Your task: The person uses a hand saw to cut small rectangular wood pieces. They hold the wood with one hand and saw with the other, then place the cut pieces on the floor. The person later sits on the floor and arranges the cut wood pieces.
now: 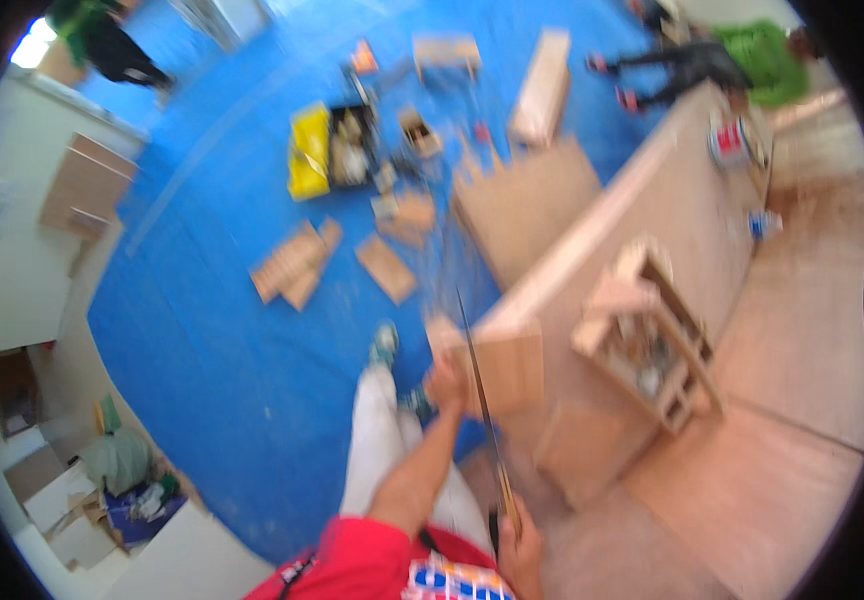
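Observation:
My left hand [445,382], blurred by motion, is closed on the near left edge of a light wooden board [510,368] at the end of the workbench. In my right hand [522,548], low in the picture, is the wooden handle of a handsaw [484,408]. The saw's thin dark blade is seen nearly edge-on and points away from me. It passes in front of the board, just right of my left hand; whether it touches the wood I cannot tell. Another wooden piece [592,450] lies on the bench to the right of the saw.
On the wooden workbench [642,205] stand a wooden tool caddy [642,350] and a paint can [730,143]. Plank pieces [297,265], a yellow-lidded toolbox [310,152] and a large wooden panel [527,205] lie on the blue floor [202,330]. A person in green [752,60] is at the far right.

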